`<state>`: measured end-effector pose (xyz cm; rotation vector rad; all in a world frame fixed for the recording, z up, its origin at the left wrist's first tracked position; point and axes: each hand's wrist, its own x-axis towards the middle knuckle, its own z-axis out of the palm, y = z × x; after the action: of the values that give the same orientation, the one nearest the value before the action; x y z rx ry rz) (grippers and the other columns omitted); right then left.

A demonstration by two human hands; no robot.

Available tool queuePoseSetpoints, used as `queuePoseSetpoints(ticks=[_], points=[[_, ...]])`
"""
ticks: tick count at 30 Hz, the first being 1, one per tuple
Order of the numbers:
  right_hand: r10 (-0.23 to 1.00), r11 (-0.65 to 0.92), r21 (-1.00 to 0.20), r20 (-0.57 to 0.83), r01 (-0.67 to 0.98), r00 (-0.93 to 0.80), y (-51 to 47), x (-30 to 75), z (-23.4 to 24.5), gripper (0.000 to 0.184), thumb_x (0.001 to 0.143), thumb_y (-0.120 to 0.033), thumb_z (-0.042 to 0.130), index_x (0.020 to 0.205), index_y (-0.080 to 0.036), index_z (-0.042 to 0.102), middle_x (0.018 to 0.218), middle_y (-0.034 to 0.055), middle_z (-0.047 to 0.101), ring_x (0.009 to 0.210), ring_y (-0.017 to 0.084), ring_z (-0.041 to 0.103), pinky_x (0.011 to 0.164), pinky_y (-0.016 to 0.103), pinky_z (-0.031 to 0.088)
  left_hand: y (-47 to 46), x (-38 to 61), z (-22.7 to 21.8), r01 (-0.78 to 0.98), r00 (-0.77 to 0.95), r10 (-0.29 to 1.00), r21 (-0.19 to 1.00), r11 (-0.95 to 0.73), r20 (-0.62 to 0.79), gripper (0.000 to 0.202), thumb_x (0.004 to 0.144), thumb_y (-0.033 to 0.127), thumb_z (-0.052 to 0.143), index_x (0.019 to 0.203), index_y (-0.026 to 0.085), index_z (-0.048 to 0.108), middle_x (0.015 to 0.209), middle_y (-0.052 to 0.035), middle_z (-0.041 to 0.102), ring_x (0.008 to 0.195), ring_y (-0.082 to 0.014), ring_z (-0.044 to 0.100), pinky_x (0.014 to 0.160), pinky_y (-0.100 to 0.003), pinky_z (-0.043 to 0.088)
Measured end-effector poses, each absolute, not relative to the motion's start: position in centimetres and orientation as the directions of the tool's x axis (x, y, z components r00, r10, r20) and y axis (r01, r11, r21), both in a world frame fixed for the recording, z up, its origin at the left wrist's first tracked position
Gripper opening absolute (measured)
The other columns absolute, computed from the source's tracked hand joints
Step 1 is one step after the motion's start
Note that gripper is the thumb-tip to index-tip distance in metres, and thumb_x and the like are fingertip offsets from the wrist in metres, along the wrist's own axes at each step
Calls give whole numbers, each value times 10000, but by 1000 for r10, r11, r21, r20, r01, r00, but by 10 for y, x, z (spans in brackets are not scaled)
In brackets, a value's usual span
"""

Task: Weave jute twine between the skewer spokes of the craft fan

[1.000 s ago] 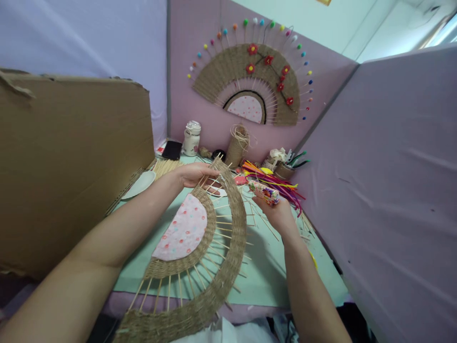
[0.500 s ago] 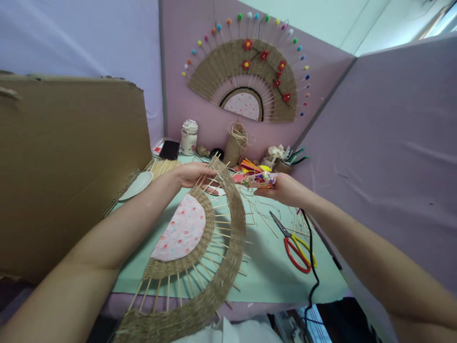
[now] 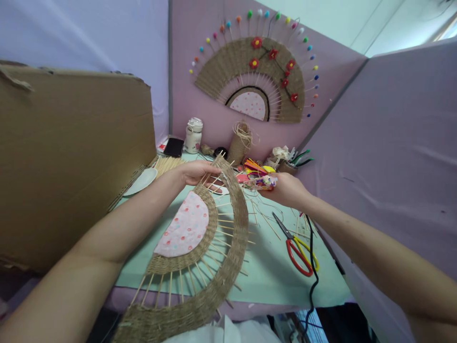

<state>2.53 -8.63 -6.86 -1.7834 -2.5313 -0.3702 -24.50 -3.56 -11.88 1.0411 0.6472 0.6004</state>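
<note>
My left hand (image 3: 200, 174) is closed on the upper end of a woven fan (image 3: 243, 214), its fingers among the thin sticks. The fan tilts over the table, with a pink dotted half-round cloth (image 3: 183, 226) at its centre and a wide woven twine band outside. In my right hand (image 3: 285, 188) is a flower-patterned glue gun (image 3: 266, 182), pointing left at the fan's upper edge. A black cord (image 3: 311, 267) hangs below that wrist. My right fingers partly hide the glue gun, and its tip is hard to make out.
Scissors (image 3: 294, 245) with red and yellow handles lie at the right. Behind stand a twine cone (image 3: 240, 145), a white bottle (image 3: 193, 136) and a phone (image 3: 173, 147). Cardboard (image 3: 74, 166) walls the left side. A finished fan (image 3: 217, 71) hangs on the back wall.
The whole view has shifted slightly, so most things sit a little further right. My right hand has turned slightly with the glue gun. My left hand keeps its hold on the fan.
</note>
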Motion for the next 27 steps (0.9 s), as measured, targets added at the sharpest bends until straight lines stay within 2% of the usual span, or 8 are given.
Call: queuePoseSetpoints(ticks=[6,17,27], points=[[919,306,190,197,933,-341,-85,21,-71,156,724,-302,553,768,-210,670,814,51,705,734,188,622,538,246,316,-34,-246,-120,-159,681,710,909,384,-181,225,825,166,622,1043,114,606,1012,-134,711,973,-253,670,955,-532,460],[919,300,230,190,926,-345,-87,19,-69,150,729,-317,558,732,-201,652,839,65,711,756,204,629,532,252,308,-37,-245,-119,-164,692,701,908,386,-173,134,824,160,617,950,117,606,926,-115,723,914,-236,682,945,-533,465],[917,303,245,189,921,-352,-88,18,-69,161,739,-320,556,725,-196,658,840,68,713,749,198,628,541,246,319,-37,-245,-118,-154,674,717,916,370,-176,205,809,162,640,1007,114,617,969,-140,718,939,-259,678,914,-531,486]])
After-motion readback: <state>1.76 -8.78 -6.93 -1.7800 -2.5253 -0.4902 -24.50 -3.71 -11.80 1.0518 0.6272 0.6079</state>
